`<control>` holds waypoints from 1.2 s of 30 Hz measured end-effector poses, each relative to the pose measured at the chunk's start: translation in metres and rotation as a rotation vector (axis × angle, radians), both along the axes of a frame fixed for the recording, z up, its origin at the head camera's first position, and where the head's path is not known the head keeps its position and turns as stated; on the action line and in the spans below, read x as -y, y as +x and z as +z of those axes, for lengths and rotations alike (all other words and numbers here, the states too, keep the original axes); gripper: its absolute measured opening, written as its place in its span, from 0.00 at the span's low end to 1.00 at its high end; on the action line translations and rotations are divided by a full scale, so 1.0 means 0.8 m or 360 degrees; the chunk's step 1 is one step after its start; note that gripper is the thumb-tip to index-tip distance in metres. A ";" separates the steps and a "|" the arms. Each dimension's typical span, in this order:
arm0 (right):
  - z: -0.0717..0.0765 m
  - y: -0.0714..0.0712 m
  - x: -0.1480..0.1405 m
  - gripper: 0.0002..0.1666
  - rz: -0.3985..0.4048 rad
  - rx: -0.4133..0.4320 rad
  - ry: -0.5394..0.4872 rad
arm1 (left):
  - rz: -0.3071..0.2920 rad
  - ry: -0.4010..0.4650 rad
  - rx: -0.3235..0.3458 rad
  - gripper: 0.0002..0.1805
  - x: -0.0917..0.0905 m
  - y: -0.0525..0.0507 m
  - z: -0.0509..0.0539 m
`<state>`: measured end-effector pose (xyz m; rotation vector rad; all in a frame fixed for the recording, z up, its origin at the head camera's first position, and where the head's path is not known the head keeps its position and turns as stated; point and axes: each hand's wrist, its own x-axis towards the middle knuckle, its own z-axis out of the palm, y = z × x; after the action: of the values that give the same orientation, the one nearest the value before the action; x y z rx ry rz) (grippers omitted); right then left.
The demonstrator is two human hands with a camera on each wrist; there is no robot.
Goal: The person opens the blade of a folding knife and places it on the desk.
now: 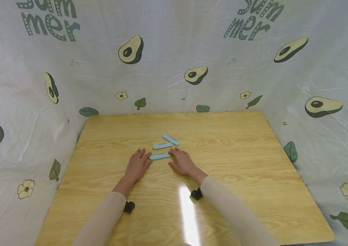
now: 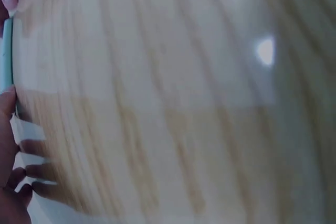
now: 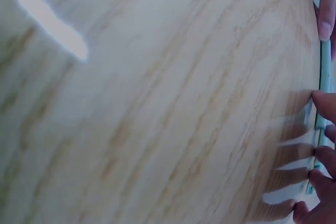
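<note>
Three slim, light-blue bars with rounded ends lie flat on the table; their exact kind is unclear. The nearest bar (image 1: 159, 156) lies between my two hands. My left hand (image 1: 137, 165) rests on the table with its fingertips at that bar's left end. At the bar's right end are the fingertips of my right hand (image 1: 182, 162), fingers relaxed and slightly bent. Just beyond lies the middle bar (image 1: 162, 146), and the far bar (image 1: 170, 139) slants, its near end close to the middle bar's right end. Both wrist views catch the nearest bar (image 2: 7, 56) only at their edge.
The wooden table (image 1: 229, 153) has a bright light reflection (image 1: 188, 215) near its front. A pale curtain printed with avocados (image 1: 130, 50) encloses the back and sides. Small black devices (image 1: 129, 207) sit at both wrists.
</note>
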<state>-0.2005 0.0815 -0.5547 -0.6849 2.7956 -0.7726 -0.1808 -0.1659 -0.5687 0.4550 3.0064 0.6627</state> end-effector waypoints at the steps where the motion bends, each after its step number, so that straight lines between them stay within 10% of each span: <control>1: -0.001 -0.001 0.000 0.27 -0.0004 -0.0016 -0.0011 | -0.0007 0.0035 -0.0045 0.25 0.001 0.000 0.000; 6: -0.004 -0.003 -0.003 0.17 -0.0016 -0.0091 -0.0067 | -0.0038 0.0198 -0.0199 0.21 0.006 -0.003 -0.003; 16: -0.011 -0.005 -0.014 0.13 0.0024 -0.0114 -0.0255 | -0.0091 0.0430 -0.0182 0.18 0.008 -0.004 -0.003; 21: -0.009 -0.003 -0.023 0.13 0.0017 0.0090 -0.0506 | -0.0078 0.0512 -0.0140 0.17 0.005 -0.001 0.001; 36: 0.005 -0.004 -0.025 0.15 -0.0320 0.0862 -0.1621 | 0.0333 0.1503 0.0521 0.16 -0.028 -0.004 0.014</control>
<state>-0.2040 0.1017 -0.5508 -0.2127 1.8629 -2.0749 -0.1839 -0.1435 -0.5575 0.0119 2.2738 1.9380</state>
